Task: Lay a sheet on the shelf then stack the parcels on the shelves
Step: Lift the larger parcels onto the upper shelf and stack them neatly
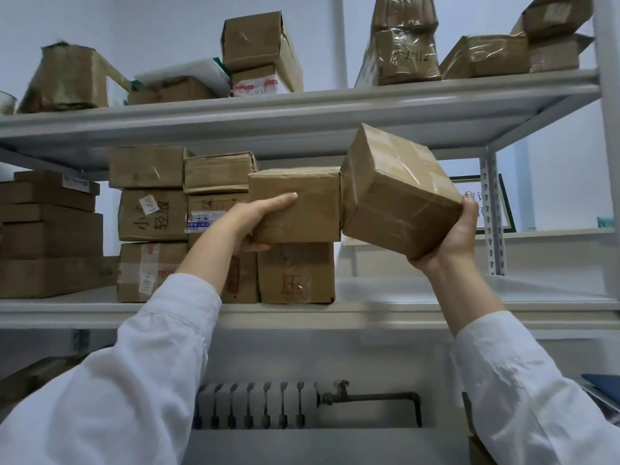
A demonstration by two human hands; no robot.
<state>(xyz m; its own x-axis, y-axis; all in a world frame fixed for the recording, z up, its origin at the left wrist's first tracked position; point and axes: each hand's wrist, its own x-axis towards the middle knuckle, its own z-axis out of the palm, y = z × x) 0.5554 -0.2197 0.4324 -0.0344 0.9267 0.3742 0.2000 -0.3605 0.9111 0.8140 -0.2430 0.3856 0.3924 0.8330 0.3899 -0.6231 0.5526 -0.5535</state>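
Gripping one parcel [295, 204] in left hand [260, 219], right hand [451, 238] apparently cupping tilted parcel [399, 193].

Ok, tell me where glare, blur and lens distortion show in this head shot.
Head view: glare glints off the tape on the parcel in the right hand; wide-angle bending curves the upper shelf and tilts the right upright; the sleeves at the bottom look soft; lighting is even, with mild shadow under the upper shelf.

Radiator [256, 406] with pipe [372, 396] below
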